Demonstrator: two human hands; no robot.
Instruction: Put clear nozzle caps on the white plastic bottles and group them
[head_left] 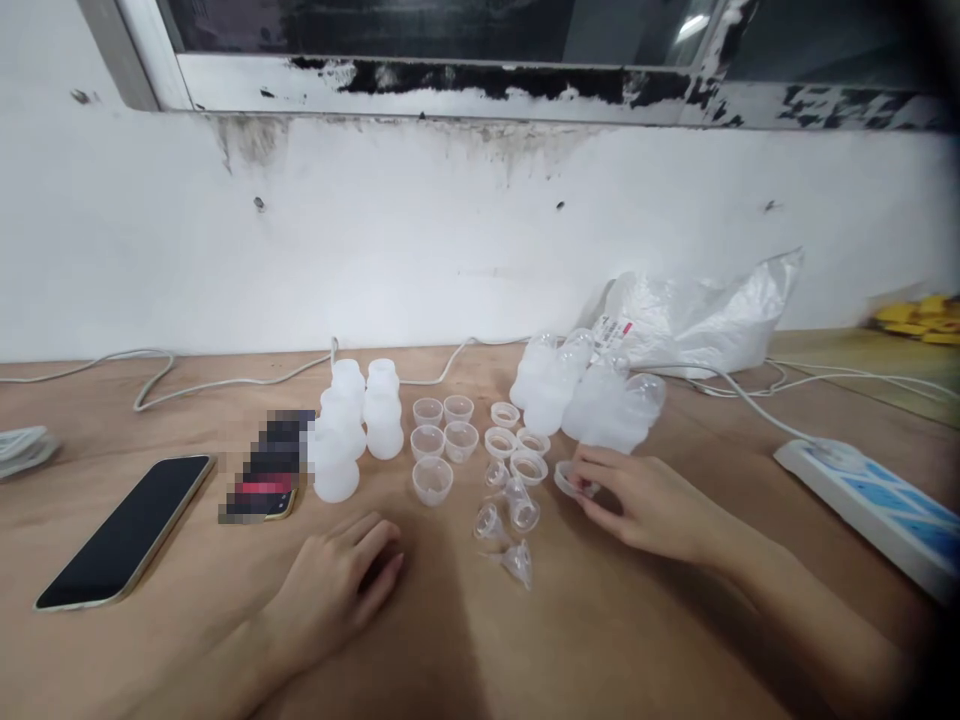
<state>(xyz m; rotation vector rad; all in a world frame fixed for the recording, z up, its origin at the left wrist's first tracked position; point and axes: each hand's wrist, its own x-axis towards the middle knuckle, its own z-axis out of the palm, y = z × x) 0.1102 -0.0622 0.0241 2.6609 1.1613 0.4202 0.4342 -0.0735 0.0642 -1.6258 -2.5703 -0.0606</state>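
My right hand point(611, 495) pinches a clear plastic ring point(566, 478) at the right of the small parts, its fingertips covering part of it. Loosely curled on the table, my left hand point(341, 565) holds nothing, with a gap between thumb and fingers. Between the hands lie several similar rings point(529, 467), small clear funnel-shaped pieces point(517, 563) and several clear cups point(433, 481) set in two columns. White translucent bottles point(336, 472) stand in two rows beyond my left hand. Clear domed bottles point(615, 415) are grouped just behind my right hand.
Two phones lie at the left, one dark-screened point(124, 535) and one partly pixelated point(274, 470). A power strip point(874, 505) sits at the right, its white cable point(739, 390) running back. Behind the bottles rests a plastic bag point(697, 315) against the wall point(405, 220).
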